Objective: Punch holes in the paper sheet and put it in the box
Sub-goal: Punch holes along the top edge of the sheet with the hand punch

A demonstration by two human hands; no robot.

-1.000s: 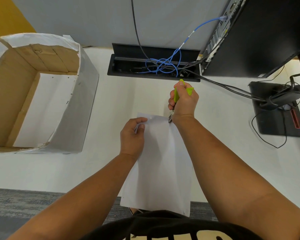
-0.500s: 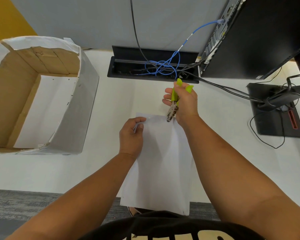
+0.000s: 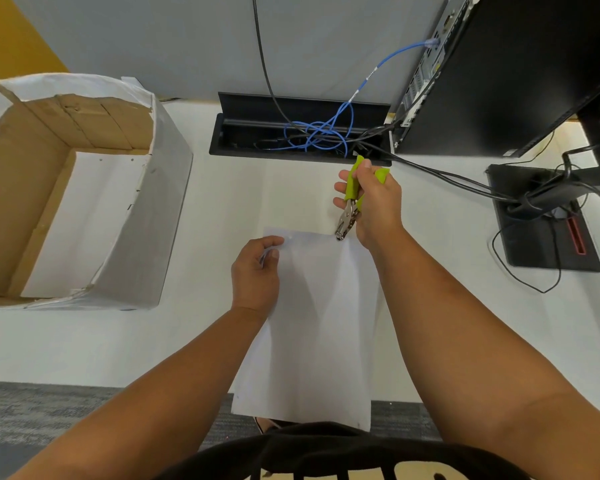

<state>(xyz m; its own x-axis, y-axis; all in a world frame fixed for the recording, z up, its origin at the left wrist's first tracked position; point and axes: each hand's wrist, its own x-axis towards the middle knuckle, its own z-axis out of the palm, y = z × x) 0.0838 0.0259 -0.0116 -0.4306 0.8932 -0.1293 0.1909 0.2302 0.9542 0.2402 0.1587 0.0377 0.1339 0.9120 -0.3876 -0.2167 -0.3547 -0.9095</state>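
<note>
A white paper sheet (image 3: 312,323) hangs over the desk's near edge in front of me. My left hand (image 3: 257,271) pinches its top left corner. My right hand (image 3: 374,202) grips a hole punch (image 3: 350,202) with green handles; its metal jaws sit at the sheet's top edge, right of centre. One small hole shows near the top edge, close to my left thumb. The open cardboard box (image 3: 167,188), wrapped in white paper, stands at the left with white sheets lying inside.
A black cable tray (image 3: 243,133) with blue and black cables is set into the desk behind the sheet. A black computer tower (image 3: 499,81) and a monitor base (image 3: 541,244) with trailing cables stand at the right.
My right hand relaxed its squeeze, the green handles spread, and the punch's jaws came into view at the sheet's top edge. My left hand kept its hold.
</note>
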